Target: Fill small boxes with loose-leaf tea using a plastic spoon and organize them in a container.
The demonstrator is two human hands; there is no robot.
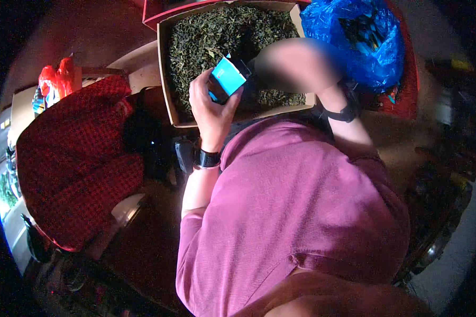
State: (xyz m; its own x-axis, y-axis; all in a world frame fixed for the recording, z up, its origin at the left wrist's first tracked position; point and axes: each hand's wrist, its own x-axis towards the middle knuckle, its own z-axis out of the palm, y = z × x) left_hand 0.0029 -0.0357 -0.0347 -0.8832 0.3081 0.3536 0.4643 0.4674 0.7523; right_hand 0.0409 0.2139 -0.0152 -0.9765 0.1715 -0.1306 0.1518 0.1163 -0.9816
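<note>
A cardboard tray (164,79) full of dried green leaves (206,29) lies in front of me. Over its middle, my left hand (210,105) grips a small blue box (229,76) between thumb and fingers; one blue panel of it faces up. My right hand (301,67) is above the tray's right side, largely covered by a blur, so its fingers and anything in them cannot be made out. Just right of that hand sits a crumpled blue plastic bag (384,59), its mouth showing dark and light pieces inside.
Red material (408,95) lies under the blue bag. To the left stand a chair with red checked cloth (75,158) and a red plastic bag (65,79) on a pale surface. A dark rounded object (35,237) is at the lower left.
</note>
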